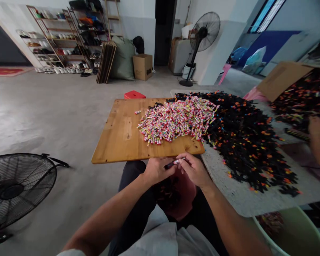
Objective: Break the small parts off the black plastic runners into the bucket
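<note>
Both my hands are close together just in front of the wooden board [117, 142]. My left hand [156, 170] pinches a small black piece [169, 165]. My right hand [193, 170] closes its fingertips on a small printed tube [176, 162], white and red, in line with the black piece. The two parts meet end to end; whether they are joined I cannot tell. Beyond my hands, a heap of printed tubes [176, 119] lies on the board. Below, between my knees, a pink tub [189, 195] holds dark pieces.
A large pile of black pieces with coloured tips [245, 142] covers the grey table [224, 192] at right. A co-worker's hand [318, 131] is beside a cardboard box [285, 80]. A floor fan [13, 192] stands left, a pale green bucket [301, 227] lower right, a red stool [134, 94] behind the board.
</note>
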